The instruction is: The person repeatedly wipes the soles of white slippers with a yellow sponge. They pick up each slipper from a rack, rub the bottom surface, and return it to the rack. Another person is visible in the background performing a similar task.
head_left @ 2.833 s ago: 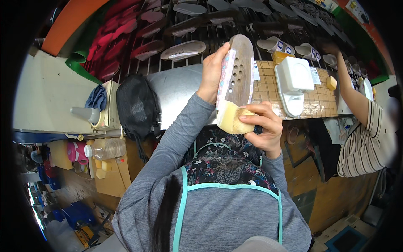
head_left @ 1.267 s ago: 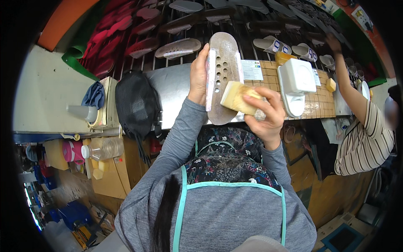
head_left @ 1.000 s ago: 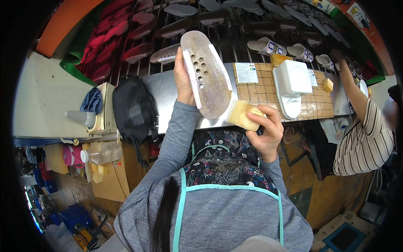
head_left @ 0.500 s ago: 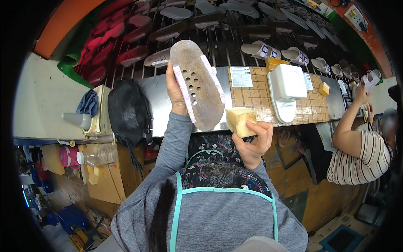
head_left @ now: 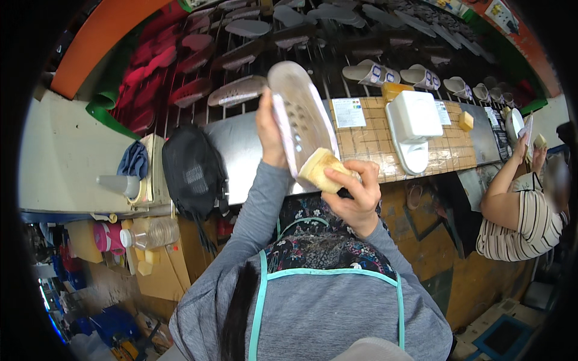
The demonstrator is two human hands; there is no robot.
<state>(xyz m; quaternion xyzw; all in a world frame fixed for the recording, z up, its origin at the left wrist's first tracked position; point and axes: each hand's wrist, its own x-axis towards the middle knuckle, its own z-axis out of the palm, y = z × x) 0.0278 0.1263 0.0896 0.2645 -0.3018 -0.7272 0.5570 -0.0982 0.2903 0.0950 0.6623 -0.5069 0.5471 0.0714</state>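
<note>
Left hand (head_left: 271,133) grips sole (head_left: 306,111), right hand (head_left: 355,197) pinches sponge (head_left: 317,169) at its near end: wiping, seemingly; next stroke wants steadiness

Two hands (head_left: 357,200) hold one sole (head_left: 315,129) and one sponge (head_left: 318,171). The board (head_left: 368,153) bears one white box (head_left: 416,114), two labels (head_left: 348,112) and one small yellow block (head_left: 466,121). There are one bag (head_left: 192,171), one cloth (head_left: 132,159), one cone (head_left: 118,184), one bottle (head_left: 155,233) and one co-worker (head_left: 521,225). Behind are probably over a dozen footwear pieces (head_left: 248,27), too dim and overlapped for exact counting.
</note>
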